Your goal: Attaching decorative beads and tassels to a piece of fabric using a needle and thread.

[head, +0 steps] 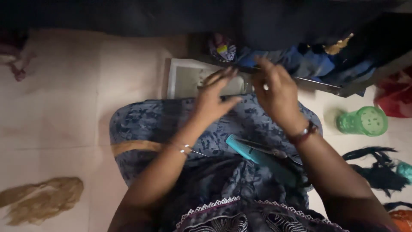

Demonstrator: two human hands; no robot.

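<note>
While both hands hover above the lap, the blue patterned cloth [171,120] spread over the person's knees serves as the landmark for everything else. Just past the far edge of that cloth, the left hand [213,95] is raised with its fingers spread apart and slightly curled, and a thin dark strand or strip seems to run across the fingertips; whether it is pinched I cannot tell. Beside it, the right hand [277,90] has its fingers drawn together around a small pale object [266,87], too blurred to identify. Each wrist carries a bracelet.

On the cloth, near its right side and under the right forearm, lies a pair of scissors with teal plastic handles [257,155], blades pointing toward the right. Beyond the far edge of the cloth, partly hidden by the hands, a flat white tray-like box [182,77] rests on the pale tiled floor [64,107]. Further beyond, a heap of blue and dark fabrics [309,60] sits with a long metal strip [317,85] at its front. To the right of the cloth stand a green perforated plastic cup [364,121] and a red bag [397,96], with dark tangled scraps [380,167] nearer. To the left of the cloth, a crumpled tan piece of fabric [40,197] lies on the floor.
</note>
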